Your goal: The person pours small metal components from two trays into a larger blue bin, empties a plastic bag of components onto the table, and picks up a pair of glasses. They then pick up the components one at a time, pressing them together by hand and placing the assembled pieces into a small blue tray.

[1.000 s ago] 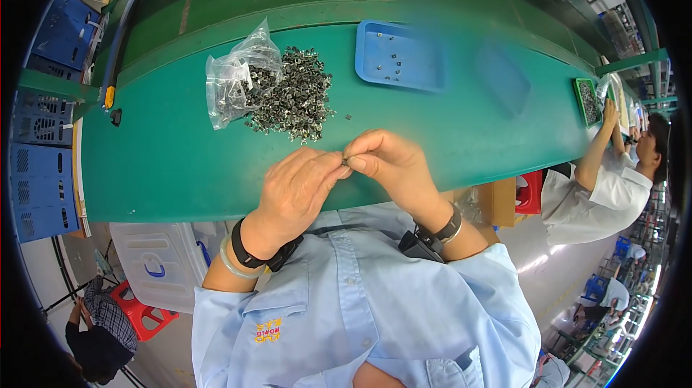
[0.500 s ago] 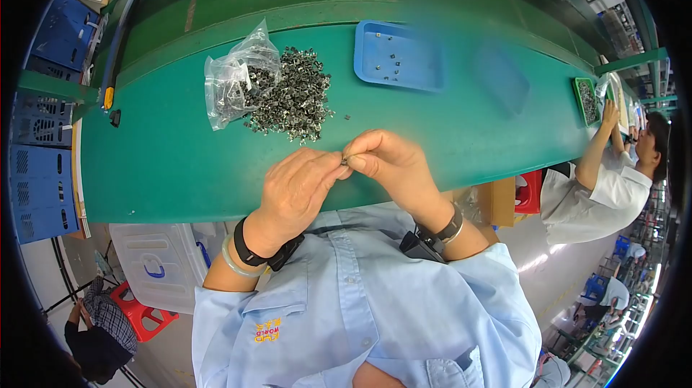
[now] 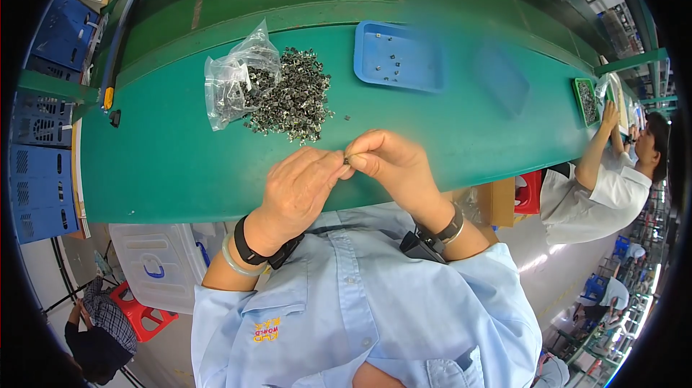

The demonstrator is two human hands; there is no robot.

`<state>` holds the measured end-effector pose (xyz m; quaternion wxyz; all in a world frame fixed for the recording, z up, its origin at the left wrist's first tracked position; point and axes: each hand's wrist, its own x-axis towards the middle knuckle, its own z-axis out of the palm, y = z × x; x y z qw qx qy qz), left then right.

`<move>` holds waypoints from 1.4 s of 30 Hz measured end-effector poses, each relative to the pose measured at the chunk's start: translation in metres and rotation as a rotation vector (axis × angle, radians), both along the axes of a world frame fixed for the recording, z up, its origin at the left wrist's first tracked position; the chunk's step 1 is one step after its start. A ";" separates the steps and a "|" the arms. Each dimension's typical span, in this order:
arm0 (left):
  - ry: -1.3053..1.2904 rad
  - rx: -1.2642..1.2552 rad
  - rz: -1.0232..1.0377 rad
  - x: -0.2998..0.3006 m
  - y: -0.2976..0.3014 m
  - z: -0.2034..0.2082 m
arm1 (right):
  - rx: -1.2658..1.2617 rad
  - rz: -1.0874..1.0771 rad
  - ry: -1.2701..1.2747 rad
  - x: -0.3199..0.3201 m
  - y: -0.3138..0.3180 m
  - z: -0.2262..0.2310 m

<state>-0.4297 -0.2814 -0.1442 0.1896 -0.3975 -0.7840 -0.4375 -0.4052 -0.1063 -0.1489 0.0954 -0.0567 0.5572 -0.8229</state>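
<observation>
My left hand [image 3: 299, 184] and my right hand [image 3: 389, 164] meet at the fingertips over the near part of the green table mat. Pinched between them is a small dark part [image 3: 347, 161], mostly covered by the fingers; it resembles the ones in the heap. Just beyond my left hand lies a heap of small black-and-silver parts [image 3: 295, 96], spilling from a clear plastic bag [image 3: 229, 92]. A single loose part [image 3: 347, 117] rests on the mat to the right of the heap. Farther right, a blue tray [image 3: 414, 78] holds several similar parts.
A green bin of small parts [image 3: 586, 102] stands at the far right, where another person [image 3: 602, 186] works. Blue crates [image 3: 45, 190] stack up at the left. A lidded clear box [image 3: 155, 262] sits below the table edge. A yellow-ended tool [image 3: 108, 98] hangs at the left.
Both hands stay at nearly the same spot, still pinching the small part. Only slight finger shifts show; the heap, bag and tray have not moved.
</observation>
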 end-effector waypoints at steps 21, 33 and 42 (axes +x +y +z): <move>-0.553 0.207 -0.026 0.004 -0.001 0.005 | -0.024 -0.026 -0.069 -0.001 -0.002 0.002; -1.645 0.865 -0.425 -0.004 -0.007 -0.003 | -0.037 0.007 -0.054 -0.002 -0.003 0.004; -1.544 0.967 -0.208 -0.010 0.008 -0.009 | -0.127 -0.093 -0.123 -0.015 -0.013 -0.004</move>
